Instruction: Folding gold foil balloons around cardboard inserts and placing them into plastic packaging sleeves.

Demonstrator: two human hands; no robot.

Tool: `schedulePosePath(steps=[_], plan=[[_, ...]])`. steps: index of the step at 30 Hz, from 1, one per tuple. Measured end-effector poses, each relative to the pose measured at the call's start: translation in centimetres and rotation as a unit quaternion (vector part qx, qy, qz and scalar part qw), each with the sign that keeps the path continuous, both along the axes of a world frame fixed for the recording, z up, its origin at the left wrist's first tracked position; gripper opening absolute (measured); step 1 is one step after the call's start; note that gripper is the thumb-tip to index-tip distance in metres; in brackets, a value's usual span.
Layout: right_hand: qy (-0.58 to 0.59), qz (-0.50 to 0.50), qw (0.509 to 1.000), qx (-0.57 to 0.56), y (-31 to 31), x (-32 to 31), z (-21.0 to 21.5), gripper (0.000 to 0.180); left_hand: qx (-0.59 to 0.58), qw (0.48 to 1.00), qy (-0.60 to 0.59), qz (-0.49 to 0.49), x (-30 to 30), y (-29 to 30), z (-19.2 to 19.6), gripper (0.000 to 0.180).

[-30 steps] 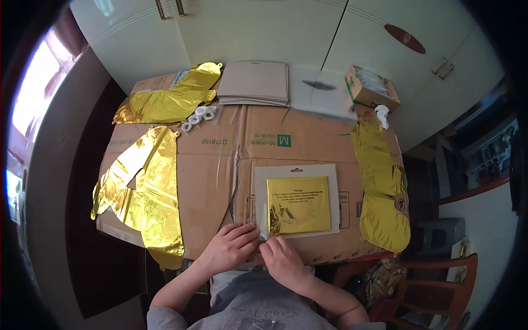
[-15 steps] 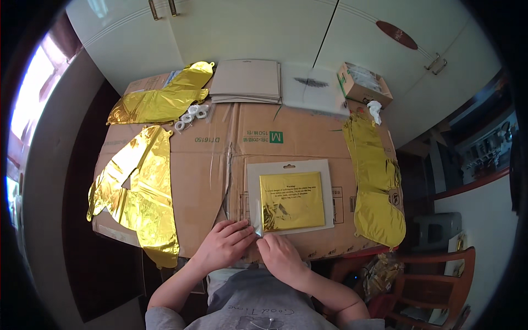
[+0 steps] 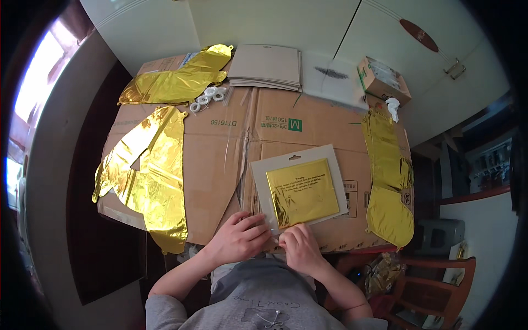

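Observation:
A flat package (image 3: 340, 192) lies tilted on the cardboard near the front edge: a grey backing card with a hang hole, and a folded gold foil balloon (image 3: 308, 201) on it under a clear bag. My left hand (image 3: 240, 240) is at the package's lower left corner, its fingers bent and closed on the bag's edge. Close beside it, my right hand (image 3: 301, 248) pinches the same clear edge just below the foil. The fingertips of both hands are partly hidden, and the clear film between them is hard to see.
Unfolded gold foil balloons lie at the left (image 3: 159, 176), back left (image 3: 159, 87) and right (image 3: 385, 165). White ribbon rolls (image 3: 203, 100), stacked grey cards (image 3: 264, 66) and an open box (image 3: 383, 80) stand at the back. A wooden chair (image 3: 432, 289) is at the right.
The package has turned counterclockwise, its lower corner drawn toward me. Both hands have stayed at that corner, and the right hand has shifted slightly right. The whole view has also shifted.

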State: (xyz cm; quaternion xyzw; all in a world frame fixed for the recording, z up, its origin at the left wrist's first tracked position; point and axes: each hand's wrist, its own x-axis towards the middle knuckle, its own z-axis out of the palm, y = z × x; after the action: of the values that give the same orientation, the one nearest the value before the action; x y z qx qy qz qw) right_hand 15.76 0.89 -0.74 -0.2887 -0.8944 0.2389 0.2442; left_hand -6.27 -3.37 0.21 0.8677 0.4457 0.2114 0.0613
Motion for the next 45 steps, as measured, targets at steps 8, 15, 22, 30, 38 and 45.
schedulePosePath(steps=[8,15,22,30,38,45], plan=[[0.172,0.046,0.978,-0.108,-0.8,2.4,1.8,0.015,-0.015,1.000,0.000,0.018,0.1,-0.5,0.4,0.028],[0.452,-0.027,0.773,-0.444,-2.5,6.9,1.8,0.022,0.005,0.999,0.029,-0.024,0.6,-1.1,-0.2,0.030],[0.560,-0.215,0.755,-0.264,-1.5,19.7,3.2,0.020,0.021,0.999,0.021,-0.012,0.8,-1.4,-0.6,0.028],[0.104,-0.340,0.933,0.043,-2.4,20.9,4.1,0.044,0.052,0.998,0.037,0.004,1.2,-1.7,-0.4,0.031],[-0.211,-0.120,0.958,0.153,-0.3,13.8,1.7,0.063,0.062,0.997,0.038,0.018,1.0,-2.7,-0.9,0.030],[-0.156,-0.113,0.956,0.221,-1.8,13.7,-0.8,0.046,0.090,0.995,0.031,0.016,0.6,-3.8,-2.0,0.022]])
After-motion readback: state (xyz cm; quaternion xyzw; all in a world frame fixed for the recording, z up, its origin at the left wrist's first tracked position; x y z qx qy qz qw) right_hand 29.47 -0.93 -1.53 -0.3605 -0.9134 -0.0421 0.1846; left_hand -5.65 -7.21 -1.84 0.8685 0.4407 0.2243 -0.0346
